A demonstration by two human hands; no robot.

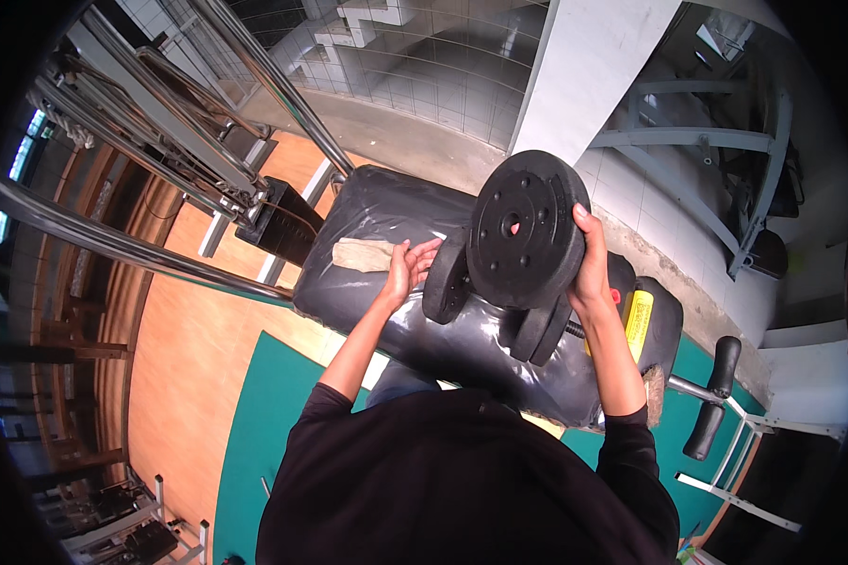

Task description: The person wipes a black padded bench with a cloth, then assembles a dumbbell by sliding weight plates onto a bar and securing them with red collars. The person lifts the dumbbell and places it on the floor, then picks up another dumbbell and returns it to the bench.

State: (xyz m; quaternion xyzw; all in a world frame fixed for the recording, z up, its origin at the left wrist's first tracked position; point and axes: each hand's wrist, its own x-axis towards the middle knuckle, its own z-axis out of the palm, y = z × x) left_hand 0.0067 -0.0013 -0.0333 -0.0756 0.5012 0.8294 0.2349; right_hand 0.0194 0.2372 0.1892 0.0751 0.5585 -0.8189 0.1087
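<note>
My right hand (591,259) grips the rim of a large black weight plate (535,259), lifted and tilted above a black padded bench (372,202). The plate has a central hole and several round dimples. My left hand (411,271) is open, fingers stretched toward a smaller black plate (443,292) standing on edge; whether they touch it is unclear. More black plates (539,331) stand below the large one, partly hidden, beside a threaded dumbbell bar (575,330). A beige cloth-like piece (362,254) lies on the bench near my left hand.
A yellow package (639,320) lies on the bench's right part. Chrome rails (141,245) of a weight machine rise at left. A white pillar (589,75) stands behind the bench. Padded foam rollers (724,367) stick out at right, above green matting (278,405).
</note>
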